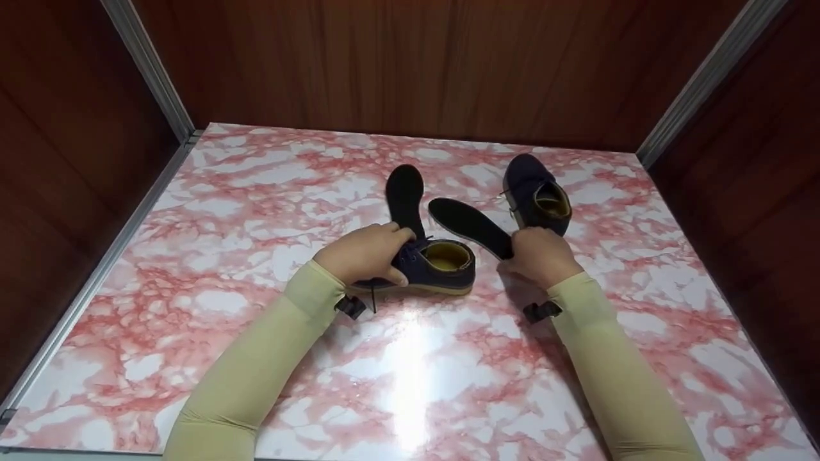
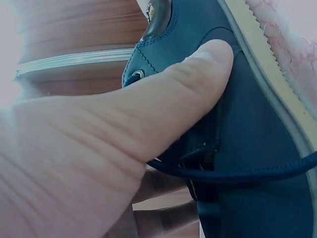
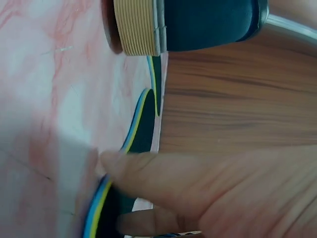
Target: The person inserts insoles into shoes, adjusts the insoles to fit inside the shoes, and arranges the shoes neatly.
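Observation:
My left hand (image 1: 362, 255) grips a dark blue lace-up shoe (image 1: 430, 275) over its laced front, the toe pointing left. In the left wrist view, my thumb presses the side of that shoe (image 2: 262, 134), and a loose lace (image 2: 237, 174) trails below it. With my right hand (image 1: 544, 257) I pinch one end of a black insole (image 1: 466, 221) on the table. Its layered blue and yellow edge shows under my thumb in the right wrist view. Behind the gripped shoe lies a second black insole (image 1: 405, 192), its near end hidden.
Beyond my right hand sits another dark blue shoe (image 1: 525, 174), toe pointing away. The red-and-white marbled table (image 1: 256, 211) is bounded by brown wood-grain panels (image 1: 410, 70) at the back and both sides, with metal strips at the corners.

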Motion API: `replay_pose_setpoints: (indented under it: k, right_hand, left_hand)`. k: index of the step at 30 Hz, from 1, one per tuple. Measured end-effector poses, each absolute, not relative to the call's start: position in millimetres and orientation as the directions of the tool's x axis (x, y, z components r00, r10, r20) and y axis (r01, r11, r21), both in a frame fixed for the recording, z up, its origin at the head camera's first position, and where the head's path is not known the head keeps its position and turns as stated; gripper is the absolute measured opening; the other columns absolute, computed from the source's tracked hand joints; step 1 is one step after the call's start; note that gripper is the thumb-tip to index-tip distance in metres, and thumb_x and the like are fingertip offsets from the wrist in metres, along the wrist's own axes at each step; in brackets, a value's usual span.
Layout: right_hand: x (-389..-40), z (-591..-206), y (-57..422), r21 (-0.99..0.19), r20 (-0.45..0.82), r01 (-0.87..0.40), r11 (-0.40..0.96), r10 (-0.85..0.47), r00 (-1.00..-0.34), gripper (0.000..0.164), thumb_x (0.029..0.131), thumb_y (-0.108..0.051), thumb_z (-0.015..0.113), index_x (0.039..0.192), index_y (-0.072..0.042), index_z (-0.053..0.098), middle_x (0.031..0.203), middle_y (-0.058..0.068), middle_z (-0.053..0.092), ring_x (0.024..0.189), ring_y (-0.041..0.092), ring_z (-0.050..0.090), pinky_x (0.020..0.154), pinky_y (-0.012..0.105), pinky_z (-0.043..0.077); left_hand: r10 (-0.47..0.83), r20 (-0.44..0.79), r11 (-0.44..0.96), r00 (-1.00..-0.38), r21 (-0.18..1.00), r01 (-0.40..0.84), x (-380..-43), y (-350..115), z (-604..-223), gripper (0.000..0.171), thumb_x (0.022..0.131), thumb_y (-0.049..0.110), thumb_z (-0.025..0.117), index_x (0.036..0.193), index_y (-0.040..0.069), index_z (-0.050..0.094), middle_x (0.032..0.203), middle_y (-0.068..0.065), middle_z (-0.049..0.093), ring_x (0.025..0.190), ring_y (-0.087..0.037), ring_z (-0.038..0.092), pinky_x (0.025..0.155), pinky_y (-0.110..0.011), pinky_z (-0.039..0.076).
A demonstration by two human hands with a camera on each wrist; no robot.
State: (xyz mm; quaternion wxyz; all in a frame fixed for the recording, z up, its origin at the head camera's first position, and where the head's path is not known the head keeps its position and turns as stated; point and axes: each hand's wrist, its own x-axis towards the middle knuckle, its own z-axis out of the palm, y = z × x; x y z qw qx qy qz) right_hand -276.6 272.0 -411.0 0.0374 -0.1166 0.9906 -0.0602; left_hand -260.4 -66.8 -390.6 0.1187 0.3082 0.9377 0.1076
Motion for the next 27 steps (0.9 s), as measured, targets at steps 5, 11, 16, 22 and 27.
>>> replay_pose_setpoints:
  k: [5, 11, 16, 22, 27]
  right_hand:
    - [-278.1, -415.3, 269.4, -0.099, -0.017, -0.204, 0.974, -0.206, -0.978, 0.039, 0.085, -0.039, 0.089, 0.093, -0.006, 0.071, 0.09, 0.017, 0.077, 0.081, 0.042, 0.075, 0.074, 0.063, 0.061]
    - [-278.7, -417.0, 269.1, -0.097, -0.006, -0.175, 0.98, -0.177, -0.984, 0.038, 0.084, -0.033, 0.092, 0.096, -0.004, 0.071, 0.095, 0.021, 0.077, 0.082, 0.042, 0.076, 0.073, 0.065, 0.062]
    - [-278.7, -417.0, 267.8, -0.135, -0.014, -0.182, 0.974, -0.186, -0.982, 0.033, 0.082, -0.028, 0.089, 0.092, -0.002, 0.07, 0.095, 0.022, 0.075, 0.084, 0.04, 0.074, 0.077, 0.062, 0.061]
    - [-276.6, -417.0, 267.1, -0.168, -0.036, -0.186, 0.968, -0.195, -0.98, 0.04, 0.081, -0.027, 0.087, 0.101, 0.005, 0.072, 0.114, 0.027, 0.061, 0.087, 0.04, 0.068, 0.083, 0.062, 0.06]
    - [-277.1, -414.6, 267.2, -0.193, -0.034, -0.186, 0.963, -0.196, -0.98, 0.049, 0.087, -0.029, 0.08, 0.114, 0.009, 0.067, 0.114, 0.029, 0.064, 0.087, 0.039, 0.068, 0.085, 0.061, 0.06]
  left_hand:
    - [0.6, -0.162, 0.789, -0.783, 0.276, 0.548, -260.1, -66.3, -390.2, 0.086, 0.093, 0.046, 0.088, 0.161, 0.011, 0.05, 0.15, -0.017, 0.06, 0.131, -0.039, 0.067, 0.114, -0.052, 0.055]
    - [0.599, -0.168, 0.791, -0.783, 0.275, 0.547, -260.3, -65.9, -390.0, 0.087, 0.093, 0.047, 0.087, 0.162, 0.011, 0.049, 0.152, -0.018, 0.059, 0.133, -0.039, 0.066, 0.115, -0.052, 0.054]
    - [0.596, -0.165, 0.793, -0.786, 0.28, 0.541, -260.7, -66.5, -391.0, 0.087, 0.093, 0.047, 0.087, 0.162, 0.012, 0.049, 0.152, -0.018, 0.059, 0.134, -0.038, 0.066, 0.116, -0.052, 0.054]
    - [0.599, -0.157, 0.789, -0.785, 0.285, 0.545, -260.4, -66.7, -392.5, 0.084, 0.093, 0.047, 0.088, 0.16, 0.011, 0.05, 0.149, -0.018, 0.06, 0.132, -0.038, 0.067, 0.115, -0.052, 0.055]
    - [0.596, -0.165, 0.792, -0.786, 0.278, 0.543, -259.0, -66.8, -391.1, 0.085, 0.093, 0.047, 0.087, 0.161, 0.012, 0.05, 0.151, -0.017, 0.059, 0.131, -0.039, 0.067, 0.113, -0.052, 0.056]
